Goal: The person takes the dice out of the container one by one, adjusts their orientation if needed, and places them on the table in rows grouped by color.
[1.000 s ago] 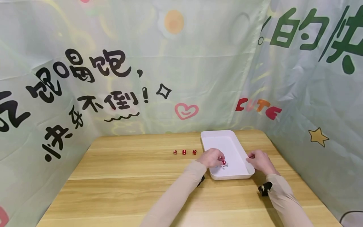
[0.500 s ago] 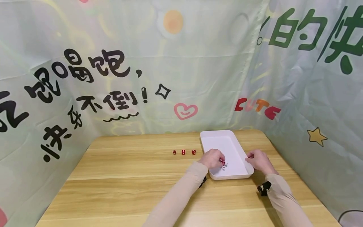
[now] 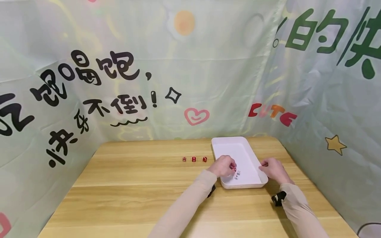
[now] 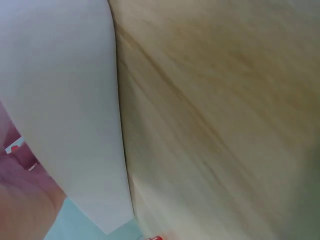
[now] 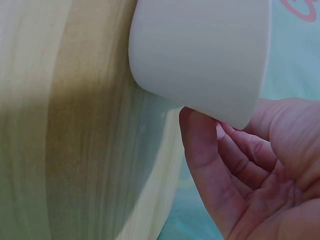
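My left hand (image 3: 222,166) reaches over the near left wall of a white rectangular tray (image 3: 238,150), fingers curled down inside it. Its fingertips pinch a red die (image 3: 233,169), partly hidden by the fingers. Right beside it, several small white dice (image 3: 237,174) lie on the tray floor. My right hand (image 3: 274,170) grips the tray's right side wall; in the right wrist view its fingers (image 5: 200,135) press up against the wall's edge. The left wrist view mostly shows the tray's outer wall (image 4: 75,100), with part of the left hand (image 4: 25,195) behind it.
Three red dice stand in a spaced row on the wooden table (image 3: 143,185), left of the tray: a left die (image 3: 184,159), a middle die (image 3: 193,159) and a right die (image 3: 204,159). Printed fabric (image 3: 143,82) walls in the table's back and sides.
Within the tray, the left fingertips have shifted slightly and the red die now sits a little apart from the white dice, which lie differently. The right hand and the row of red dice stay put.
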{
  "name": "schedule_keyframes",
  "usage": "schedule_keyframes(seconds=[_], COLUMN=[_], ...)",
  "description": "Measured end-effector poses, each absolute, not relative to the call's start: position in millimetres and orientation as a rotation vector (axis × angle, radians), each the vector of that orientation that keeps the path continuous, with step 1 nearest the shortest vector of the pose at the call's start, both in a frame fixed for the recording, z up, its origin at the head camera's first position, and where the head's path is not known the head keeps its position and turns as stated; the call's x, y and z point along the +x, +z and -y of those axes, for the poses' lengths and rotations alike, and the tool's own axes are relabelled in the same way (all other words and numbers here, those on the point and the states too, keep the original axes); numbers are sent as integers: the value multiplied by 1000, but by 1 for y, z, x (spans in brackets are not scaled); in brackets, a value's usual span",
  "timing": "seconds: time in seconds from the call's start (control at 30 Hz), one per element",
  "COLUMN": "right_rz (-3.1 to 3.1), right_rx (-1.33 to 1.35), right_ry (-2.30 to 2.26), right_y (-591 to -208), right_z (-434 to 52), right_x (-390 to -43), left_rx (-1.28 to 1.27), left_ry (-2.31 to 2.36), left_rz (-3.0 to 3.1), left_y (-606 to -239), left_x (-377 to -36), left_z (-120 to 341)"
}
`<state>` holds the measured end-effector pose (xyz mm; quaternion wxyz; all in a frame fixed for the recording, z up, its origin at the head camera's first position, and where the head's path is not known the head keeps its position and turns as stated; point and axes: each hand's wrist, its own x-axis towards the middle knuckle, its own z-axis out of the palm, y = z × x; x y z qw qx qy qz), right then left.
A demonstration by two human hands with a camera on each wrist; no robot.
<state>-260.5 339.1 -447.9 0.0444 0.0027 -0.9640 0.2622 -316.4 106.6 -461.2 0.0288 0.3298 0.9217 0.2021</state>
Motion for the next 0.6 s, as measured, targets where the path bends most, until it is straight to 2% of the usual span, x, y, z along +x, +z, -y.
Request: schedule_keyframes(seconds=[0.6], right_rz=[2952], right_rx=[25], right_ry=[802], right_y=[-450], right_z=[-340], right_x=[-263], left_rx=[1017], left_ry=[1053], left_rz=[-2765], left_y=[-455], left_x=[-322], left_z=[-75])
